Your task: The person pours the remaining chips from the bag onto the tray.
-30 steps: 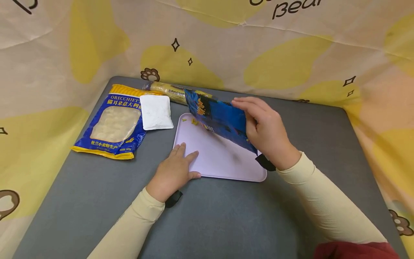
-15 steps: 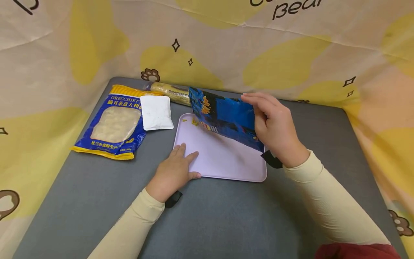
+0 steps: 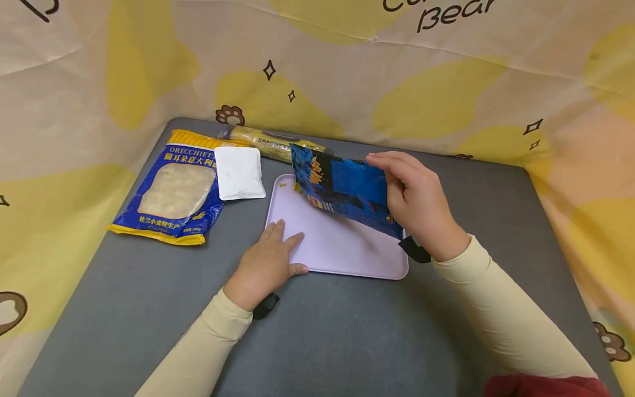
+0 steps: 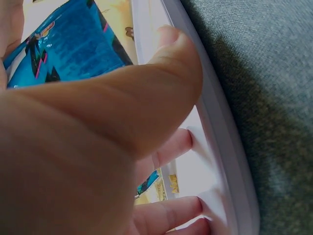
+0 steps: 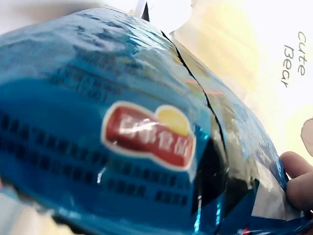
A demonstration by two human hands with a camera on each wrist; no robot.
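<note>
A blue and black snack bag (image 3: 358,184) hangs tilted above the lilac tray (image 3: 342,256), its left end lower over the tray's far left part. My right hand (image 3: 415,204) grips the bag's right end, the fingertips along its upper edge. In the right wrist view the bag (image 5: 63,127) fills most of the picture, with a red and yellow logo. My left hand (image 3: 263,267) rests with spread fingers on the tray's near left edge, its thumb at the front rim. A small yellow piece (image 3: 282,184) lies in the tray's far left corner; others there are mostly hidden by the bag.
Left of the tray lie a blue and yellow orecchiette bag (image 3: 173,187) and a white packet (image 3: 240,173) overlapping it. A spaghetti pack (image 3: 263,140) lies behind, along the back of the grey table (image 3: 347,331). A patterned cloth (image 3: 322,49) stands behind the table.
My right hand and the snack bag have shifted right, rising a little and then dipping again. The bag now covers more of the yellow pieces. My left hand stays in place.
</note>
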